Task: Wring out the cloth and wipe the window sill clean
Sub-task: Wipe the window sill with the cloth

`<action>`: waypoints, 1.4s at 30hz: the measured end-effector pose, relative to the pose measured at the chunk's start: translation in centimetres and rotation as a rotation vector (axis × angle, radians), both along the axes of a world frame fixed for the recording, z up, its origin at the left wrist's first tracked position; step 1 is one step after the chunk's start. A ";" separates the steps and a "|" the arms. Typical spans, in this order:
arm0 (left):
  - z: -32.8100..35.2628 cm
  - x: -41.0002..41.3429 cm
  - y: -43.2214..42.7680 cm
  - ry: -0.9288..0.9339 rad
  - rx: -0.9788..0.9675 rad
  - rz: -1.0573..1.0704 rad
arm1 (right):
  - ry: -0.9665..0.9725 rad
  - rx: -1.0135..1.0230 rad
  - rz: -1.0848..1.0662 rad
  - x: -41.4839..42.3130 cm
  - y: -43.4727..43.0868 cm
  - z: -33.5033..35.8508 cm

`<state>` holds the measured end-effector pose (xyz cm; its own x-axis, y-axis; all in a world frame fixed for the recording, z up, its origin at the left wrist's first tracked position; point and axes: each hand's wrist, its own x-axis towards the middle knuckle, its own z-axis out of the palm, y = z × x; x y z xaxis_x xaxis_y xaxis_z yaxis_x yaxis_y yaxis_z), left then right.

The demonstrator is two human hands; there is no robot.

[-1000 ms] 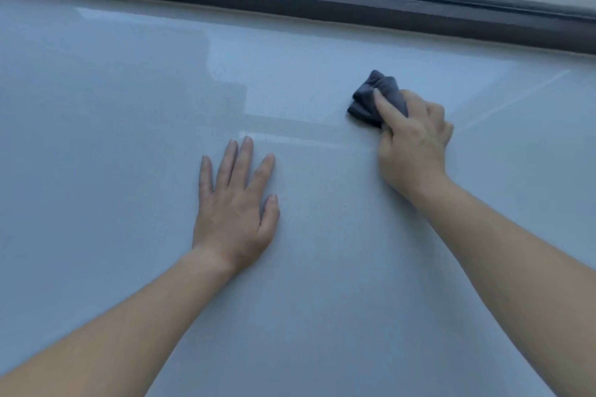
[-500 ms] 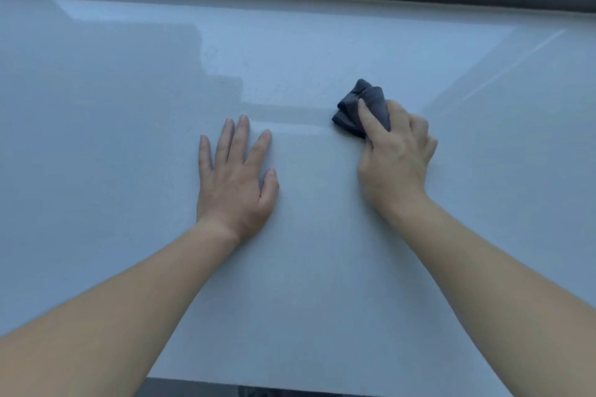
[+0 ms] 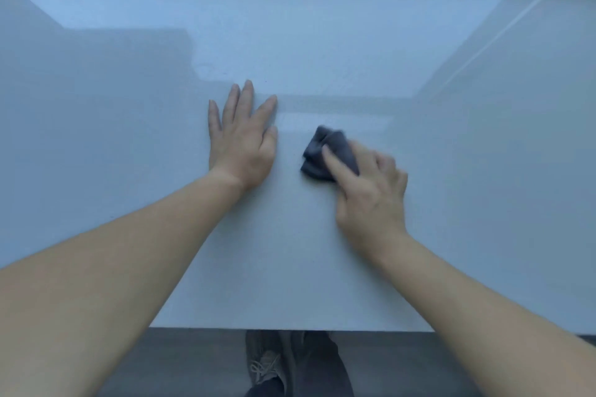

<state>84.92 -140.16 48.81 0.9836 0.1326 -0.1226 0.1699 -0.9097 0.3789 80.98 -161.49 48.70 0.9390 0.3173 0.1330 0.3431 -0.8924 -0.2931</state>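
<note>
Right hand [image 3: 371, 193] grips the bunched dark cloth [image 3: 317, 151], pressing it onto the window sill [image 3: 322, 42] near its middle, left hand [image 3: 242, 142] flat beside with fingers straight, bracing; wringing appears done, wiping mid-course, far and side stretches likely left to wipe.

Sill [image 3: 322, 267] looked smooth, glossy, pale, reflective; cloth [image 3: 325, 151] on sill was soft, matt, crumpled dark grey fabric.
</note>
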 end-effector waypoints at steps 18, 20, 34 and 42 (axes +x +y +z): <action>0.1 -16.2 0.3 0.023 0.067 -0.142 | -0.025 -0.075 0.179 -8.7 -3.4 0.2; 0.2 -16.2 0.3 0.031 0.073 -0.152 | -0.002 -0.025 -0.107 -7.0 -3.7 0.2; 0.3 -16.3 0.0 0.079 0.087 -0.151 | 0.021 0.050 -0.221 -14.6 -4.5 0.4; 1.4 -15.7 -3.6 -0.063 -0.020 -0.117 | 0.016 -0.034 0.195 -17.9 -6.4 0.6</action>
